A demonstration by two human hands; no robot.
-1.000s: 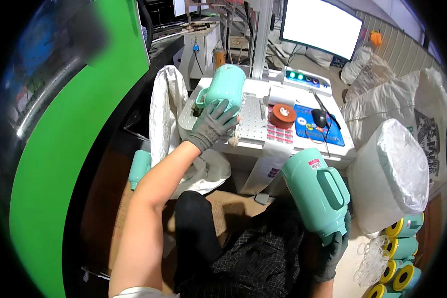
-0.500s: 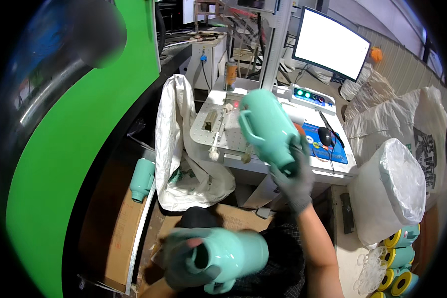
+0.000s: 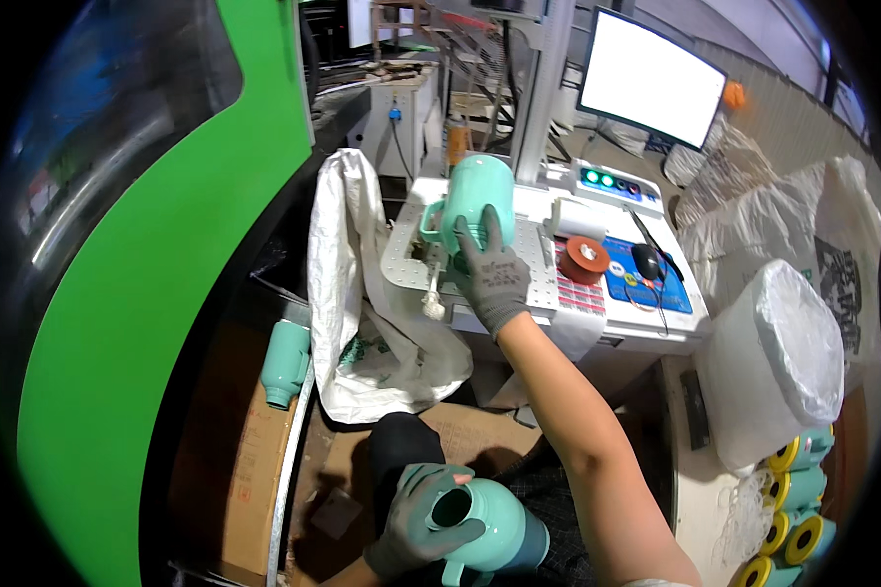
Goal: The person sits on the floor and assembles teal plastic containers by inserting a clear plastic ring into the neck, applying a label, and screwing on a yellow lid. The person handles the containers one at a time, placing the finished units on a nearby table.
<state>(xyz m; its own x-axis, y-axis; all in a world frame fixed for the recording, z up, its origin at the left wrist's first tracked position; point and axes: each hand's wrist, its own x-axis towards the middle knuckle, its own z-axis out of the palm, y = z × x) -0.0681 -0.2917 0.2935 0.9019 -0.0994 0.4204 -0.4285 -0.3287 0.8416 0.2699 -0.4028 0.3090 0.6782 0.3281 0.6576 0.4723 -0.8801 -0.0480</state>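
Observation:
My right hand [image 3: 497, 276], in a grey glove, is closed around the neck end of a turquoise thermos jug shell [image 3: 485, 186] over the perforated metal plate [image 3: 401, 269] of a white worktable. The jug's handle points left; whether it rests on the plate I cannot tell. Low in front of me, my left hand [image 3: 409, 523], also gloved, grips a second turquoise jug shell [image 3: 504, 523] at its open neck, thumb along the rim. Another such jug [image 3: 286, 364] lies at the left on a ledge above cardboard.
Beside the plate sit an orange-brown tape roll [image 3: 583, 259], a black mouse [image 3: 645, 260] and a box with lit buttons [image 3: 612, 184]. A monitor [image 3: 653, 78] stands behind. White sacks [image 3: 347, 323] flank the table. Several yellow-rimmed jugs [image 3: 798, 489] lie lower right. A green machine panel [image 3: 98, 382] fills the left.
My right hand has moved its jug left, over the plate, uncovering the tape roll. The left hand's jug has shifted slightly lower and to the right, its neck tilted more upward.

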